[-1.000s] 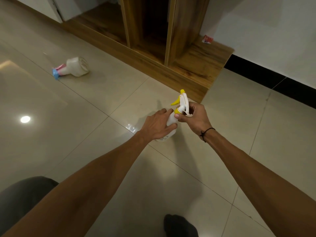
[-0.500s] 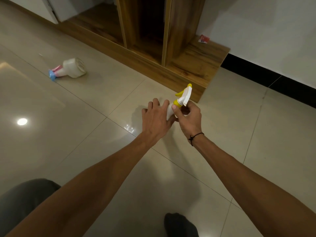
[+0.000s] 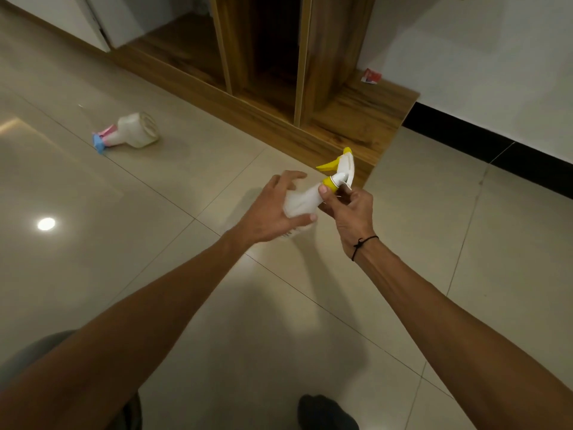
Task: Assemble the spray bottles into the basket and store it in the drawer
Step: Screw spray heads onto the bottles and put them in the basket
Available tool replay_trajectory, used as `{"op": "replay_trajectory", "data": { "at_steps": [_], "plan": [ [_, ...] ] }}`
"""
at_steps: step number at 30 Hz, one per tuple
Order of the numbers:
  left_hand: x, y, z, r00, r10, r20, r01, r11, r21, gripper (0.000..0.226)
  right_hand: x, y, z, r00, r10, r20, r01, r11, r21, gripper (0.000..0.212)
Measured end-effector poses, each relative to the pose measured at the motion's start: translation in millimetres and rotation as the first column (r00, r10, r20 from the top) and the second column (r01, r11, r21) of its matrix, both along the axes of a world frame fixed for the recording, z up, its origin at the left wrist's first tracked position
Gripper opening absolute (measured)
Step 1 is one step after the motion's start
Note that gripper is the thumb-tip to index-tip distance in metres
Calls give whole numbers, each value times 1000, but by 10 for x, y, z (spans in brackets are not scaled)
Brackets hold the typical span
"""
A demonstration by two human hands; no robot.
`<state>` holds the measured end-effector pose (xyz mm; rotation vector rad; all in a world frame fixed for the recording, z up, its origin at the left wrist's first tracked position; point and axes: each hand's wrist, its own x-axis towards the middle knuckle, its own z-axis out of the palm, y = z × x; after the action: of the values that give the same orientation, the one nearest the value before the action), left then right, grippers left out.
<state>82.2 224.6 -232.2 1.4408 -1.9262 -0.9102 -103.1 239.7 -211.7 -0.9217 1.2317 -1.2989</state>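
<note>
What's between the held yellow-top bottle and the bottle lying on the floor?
Only bare floor tile, per the head view: nothing sits between the yellow-top bottle and the fallen bottle.

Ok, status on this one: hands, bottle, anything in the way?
Right hand pinches yellow-trigger bottle at neck; left hand curled round its body. Second bottle lying on floor. No basket visible. Nothing blocking.
</note>
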Motion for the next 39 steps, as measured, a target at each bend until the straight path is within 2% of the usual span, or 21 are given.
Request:
{"op": "replay_trajectory", "data": {
  "at_steps": [2,4,6,10,13,15,17,19,20,21,22,24,26,28,29,31,32,34,36,37,39],
  "plan": [
    [181,-20,41,974,14,-226,52,957,284,90,-59,-18,16,995,83,59,-83,996,5,18],
    [265,-18,30,972,-21,-234,112,918,380,83,-77,-19,28,980,169,107,-173,984,31,24],
    [257,2,-14,979,-54,-195,129,912,391,77,-81,-18,39,960,244,139,-256,964,78,28],
    [144,45,-81,999,12,-49,2,961,277,78,-134,-57,64,972,213,101,-225,967,119,34],
    [-5,79,-121,986,139,95,-146,987,71,97,-89,-53,38,998,62,21,-64,991,121,23],
    [-74,126,-159,971,197,139,-189,980,-66,113,-39,-42,21,999,-44,-5,44,991,129,24],
    [-63,173,-205,988,147,46,-143,986,-81,120,-40,-55,37,994,-108,-22,110,986,128,30],
    [6,190,-203,969,140,-203,-127,989,76,109,-92,-88,70,996,-88,-23,91,989,115,31],
    [47,174,-185,913,213,-347,-151,968,199,99,-119,-100,97,998,-57,-9,58,992,108,31],
    [97,144,-158,839,303,-452,-145,925,351,91,-137,-100,122,1000,-22,9,21,995,103,31],
    [167,88,-133,783,361,-507,-65,858,510,88,-144,-97,143,1000,14,22,-16,995,100,33],
    [292,43,-84,752,340,-565,179,720,671,83,-139,-83,173,997,69,29,-72,993,95,33],
    [315,70,-108,703,310,-640,272,714,645,66,-134,-79,205,998,63,33,-65,994,90,28],
    [273,100,-139,641,305,-704,219,807,548,53,-140,-89,244,999,21,38,-24,995,98,31],
    [261,108,-135,644,286,-709,173,849,500,58,-146,-98,269,999,9,31,-12,995,102,34],
    [286,101,-98,635,233,-737,199,872,447,70,-160,-139,321,1000,18,11,-19,995,97,32],
    [319,84,-59,603,244,-760,244,851,466,69,-164,-164,353,999,35,7,-35,995,89,27],
    [394,36,66,564,313,-764,360,739,569,70,-174,-212,432,997,71,13,-72,995,68,23],
    [425,0,184,626,320,-711,416,635,651,87,-185,-260,498,995,102,12,-103,993,52,28],
    [408,-18,197,644,300,-704,414,638,650,85,-192,-280,521,994,113,7,-113,993,46,29],
    [367,-25,151,637,263,-725,365,726,584,75,-203,-319,557,994,110,1,-110,993,43,24]
  ]
}}
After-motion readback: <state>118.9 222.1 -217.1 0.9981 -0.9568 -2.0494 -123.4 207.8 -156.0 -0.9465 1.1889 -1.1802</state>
